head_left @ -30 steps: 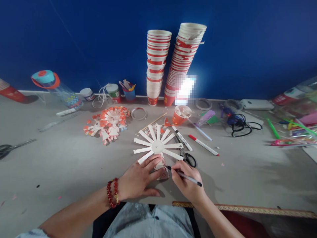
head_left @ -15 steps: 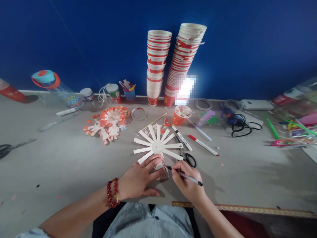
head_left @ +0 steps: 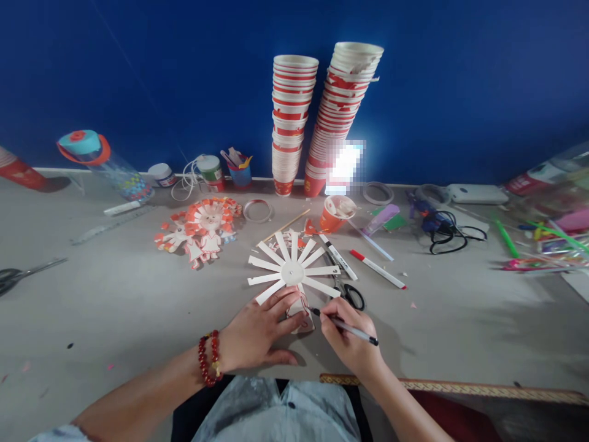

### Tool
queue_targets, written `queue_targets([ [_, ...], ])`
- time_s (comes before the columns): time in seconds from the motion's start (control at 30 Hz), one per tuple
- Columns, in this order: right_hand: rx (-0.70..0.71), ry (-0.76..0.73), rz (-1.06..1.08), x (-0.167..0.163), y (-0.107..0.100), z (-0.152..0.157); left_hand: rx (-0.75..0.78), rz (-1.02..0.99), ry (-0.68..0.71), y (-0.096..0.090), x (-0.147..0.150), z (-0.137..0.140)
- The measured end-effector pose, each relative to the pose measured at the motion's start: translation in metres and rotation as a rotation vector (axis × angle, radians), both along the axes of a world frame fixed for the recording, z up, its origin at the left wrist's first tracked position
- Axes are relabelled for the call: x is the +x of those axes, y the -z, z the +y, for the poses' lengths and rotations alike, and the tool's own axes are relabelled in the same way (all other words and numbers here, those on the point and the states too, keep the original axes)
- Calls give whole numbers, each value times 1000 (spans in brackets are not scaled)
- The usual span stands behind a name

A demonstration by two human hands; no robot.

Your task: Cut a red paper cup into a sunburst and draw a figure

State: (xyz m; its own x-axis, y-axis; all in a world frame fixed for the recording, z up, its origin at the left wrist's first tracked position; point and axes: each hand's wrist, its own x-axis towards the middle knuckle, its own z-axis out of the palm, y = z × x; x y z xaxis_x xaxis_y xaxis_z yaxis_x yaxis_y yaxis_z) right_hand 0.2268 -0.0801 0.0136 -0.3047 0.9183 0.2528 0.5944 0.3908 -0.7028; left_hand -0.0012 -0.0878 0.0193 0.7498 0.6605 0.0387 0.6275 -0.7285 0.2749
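A white paper cutout (head_left: 292, 274) lies on the grey table, its strips fanning out from a round centre. Below the centre, its body part bears red outlines and dark lines. My left hand (head_left: 262, 325) rests flat with fingers spread, its fingertips pressing on that body part. In my right hand (head_left: 352, 337) is a pen (head_left: 354, 331) with a clear barrel and black end, its tip at the body part's right side. Black-handled scissors (head_left: 353, 296) lie partly under the strips, beside a black marker (head_left: 339, 258).
Two tall stacks of paper cups (head_left: 289, 129) stand against the blue wall. A red cup of scraps (head_left: 338, 213), a red marker (head_left: 380, 270) and a tape roll (head_left: 257, 211) lie beyond my hands. Coloured paper figures (head_left: 209, 227) are at left, more scissors (head_left: 27, 275) at far left.
My right hand and the pen have shifted very slightly to the right. My left hand and the paper cutout have stayed in place.
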Motion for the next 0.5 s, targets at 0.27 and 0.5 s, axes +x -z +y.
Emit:
queue_targets([
  [0.27, 16, 2, 5, 1, -1, 0, -7, 14, 3, 0, 0, 0],
  [0.5, 53, 44, 53, 3, -2, -4, -17, 16, 10, -1, 0, 0],
])
